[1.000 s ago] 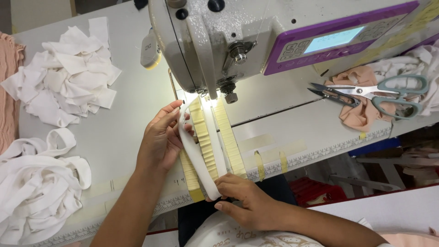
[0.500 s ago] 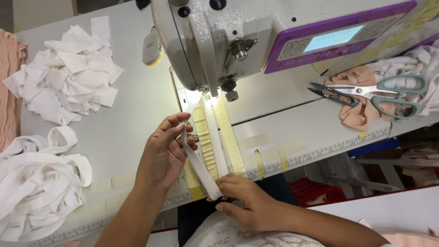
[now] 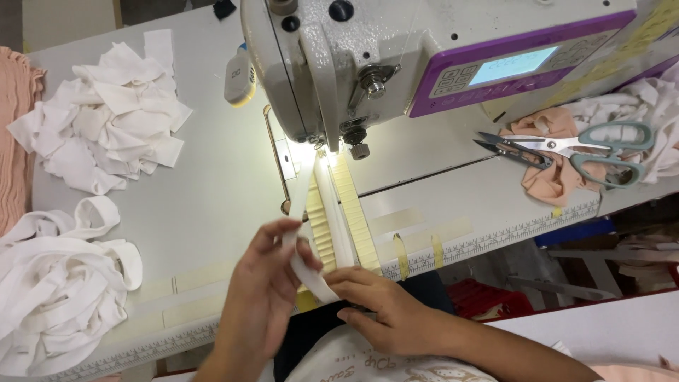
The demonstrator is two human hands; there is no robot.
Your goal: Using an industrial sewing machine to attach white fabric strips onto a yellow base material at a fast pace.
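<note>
Left of the sewing machine (image 3: 424,64): heap of white fabric pieces (image 3: 106,120), coil of white bands (image 3: 56,297) on the worktop (image 3: 212,191). Below its needle: left hand (image 3: 265,283) pinching the white strip (image 3: 304,205), now lifted higher than half a second ago; right hand (image 3: 385,311) flat, pressing the strip's end. Right of it: grey-handled scissors (image 3: 587,145) on peach cloth (image 3: 548,177).

A small rectangular screen (image 3: 514,66), glowing pale blue, sits in a purple control panel (image 3: 520,64) on the front of the grey-white sewing machine (image 3: 396,56). Just right of that panel, a yellow printed label (image 3: 622,53) slants across the machine's body. A ruler-like measuring strip (image 3: 495,237) with fine black marks runs along the counter (image 3: 212,184) edge below the machine.
</note>
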